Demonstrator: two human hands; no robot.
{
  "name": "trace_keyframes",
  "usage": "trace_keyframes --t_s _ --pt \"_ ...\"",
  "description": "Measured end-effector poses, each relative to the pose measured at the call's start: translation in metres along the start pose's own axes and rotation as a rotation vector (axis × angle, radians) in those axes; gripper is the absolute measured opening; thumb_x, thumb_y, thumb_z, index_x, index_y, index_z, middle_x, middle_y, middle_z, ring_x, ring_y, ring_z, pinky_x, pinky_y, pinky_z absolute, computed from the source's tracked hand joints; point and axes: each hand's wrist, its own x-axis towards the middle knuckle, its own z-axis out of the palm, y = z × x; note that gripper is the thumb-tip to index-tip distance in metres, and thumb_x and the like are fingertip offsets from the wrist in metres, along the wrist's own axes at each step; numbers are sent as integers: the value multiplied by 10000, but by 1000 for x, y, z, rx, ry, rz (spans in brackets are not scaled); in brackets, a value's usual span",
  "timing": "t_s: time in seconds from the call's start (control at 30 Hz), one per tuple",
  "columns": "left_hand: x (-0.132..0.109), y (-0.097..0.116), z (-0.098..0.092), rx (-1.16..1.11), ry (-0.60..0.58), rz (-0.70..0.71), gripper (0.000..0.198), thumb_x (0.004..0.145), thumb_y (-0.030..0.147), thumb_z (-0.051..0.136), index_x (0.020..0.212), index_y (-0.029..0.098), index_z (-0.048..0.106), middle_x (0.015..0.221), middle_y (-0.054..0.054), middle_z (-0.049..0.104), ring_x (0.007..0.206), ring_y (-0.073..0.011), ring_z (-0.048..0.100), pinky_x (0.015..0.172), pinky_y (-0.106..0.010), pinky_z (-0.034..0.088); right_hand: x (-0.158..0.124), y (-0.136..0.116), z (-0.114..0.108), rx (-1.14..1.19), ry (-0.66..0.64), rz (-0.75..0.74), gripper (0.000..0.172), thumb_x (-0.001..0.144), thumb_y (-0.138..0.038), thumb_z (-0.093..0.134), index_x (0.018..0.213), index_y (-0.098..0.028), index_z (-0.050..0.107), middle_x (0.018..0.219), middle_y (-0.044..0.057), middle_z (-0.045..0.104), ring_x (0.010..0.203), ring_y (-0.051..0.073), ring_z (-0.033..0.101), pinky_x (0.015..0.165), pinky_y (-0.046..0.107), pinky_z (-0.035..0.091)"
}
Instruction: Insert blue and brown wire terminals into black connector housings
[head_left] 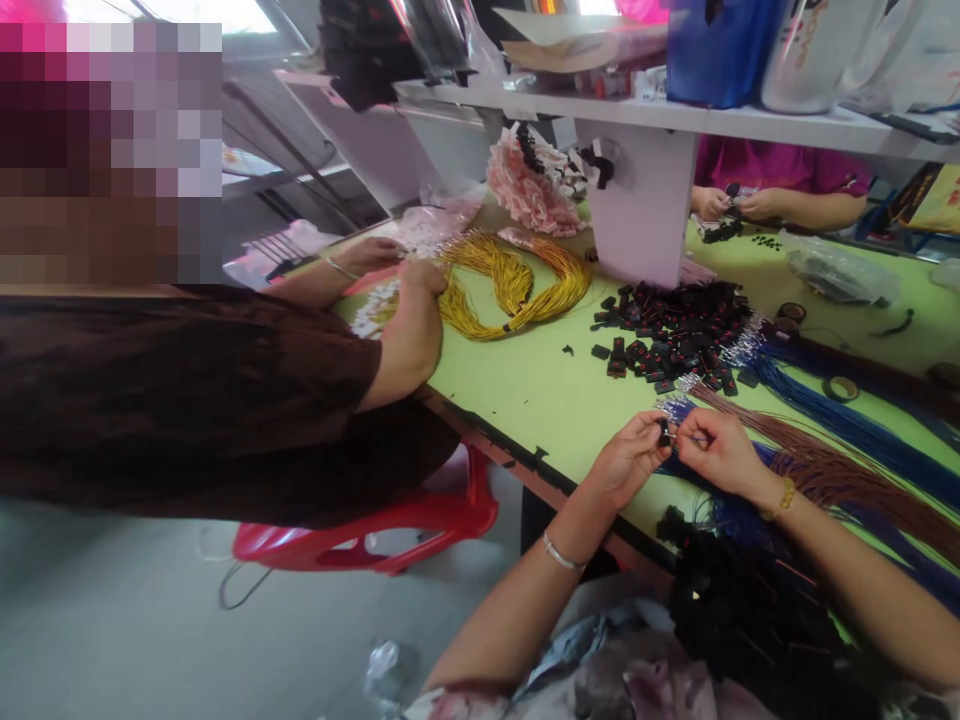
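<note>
Green tabletop [510, 400] underlies a black connector [664, 433] pinched between left fingers [642, 434], right fingers [699, 450] gripping wire [672, 435] alongside.

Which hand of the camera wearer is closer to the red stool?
Left. The left hand is up and right of the red stool in view; the right hand is beyond the left, farther from the stool.

One legible word was recorded. At two o'clock in the head view, a white container [799, 75] on the white shelf [720, 119] bore "love", its letters set sideways and running up the side. Darker marks beside that word could not be made out. Between two and three o'clock, a yellow packet [932, 208] carried printed marks, too small and blurred for reading.
</note>
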Motion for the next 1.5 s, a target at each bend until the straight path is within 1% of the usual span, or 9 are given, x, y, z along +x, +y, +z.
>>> trace_keyframes --t_s 0.3,0.6,0.83,1.0,1.17,1.27,1.33,1.43,1.5 --pt "-2 2 -2 57 54 2 271 670 158 764 906 140 630 795 0 595 689 -66 578 655 -170 500 -2 -1 -1 -138 -13 -192 107 749 -143 523 656 -190 500 617 -11 502 574 109 429 548 234 308" --pt "-3 -2 0 121 104 4 375 572 215 831 872 138 620 750 14 593 634 -58 566 615 -169 493 -5 2 2 -226 -52 -277 110 777 -147 506 678 -194 507 629 4 494 602 129 431 587 256 309" --pt "-3 -10 1 152 192 70 393 538 250 845 819 137 594 730 19 594 619 -58 557 593 -179 477 -6 9 6 -95 -124 -144 109 791 -154 498 689 -192 501 625 -13 502 578 109 439 553 224 309" --pt "-7 -14 0 203 236 101 397 549 281 838 819 134 585 720 9 609 631 -74 570 604 -197 465 -8 4 12 -202 -119 -140 162 774 -157 500 622 -192 457 575 -14 471 536 105 398 525 232 267" --pt "-13 -12 -3 322 198 51 373 582 305 819 839 138 608 726 -9 627 634 -92 576 601 -222 474 3 8 -10 -108 -241 -78 168 834 -183 451 688 -186 535 646 -1 563 586 114 470 557 221 319" --pt "-14 -6 -5 355 161 41 366 592 306 815 853 140 620 732 -20 633 659 -105 588 601 -224 477 10 26 -30 -292 -123 106 165 856 -239 477 736 -188 577 700 18 599 619 133 497 579 239 319" --pt "-13 -3 -6 362 158 40 368 593 308 815 856 139 621 730 -23 635 659 -107 590 596 -223 476 12 40 -37 -477 -162 212 73 788 -255 587 757 -190 600 716 31 612 615 146 496 560 249 285" --pt "-12 -2 -7 362 147 34 377 595 320 813 864 139 620 731 -27 636 665 -113 595 590 -223 476 9 53 -38 -555 -228 235 57 796 -233 571 765 -194 598 746 34 619 640 147 506 569 244 279" --pt "-12 -2 -7 363 147 33 383 600 330 810 869 137 618 734 -28 635 667 -113 595 594 -224 480 7 56 -36 -537 -253 201 124 838 -203 493 748 -192 579 749 30 614 656 141 514 589 239 291"
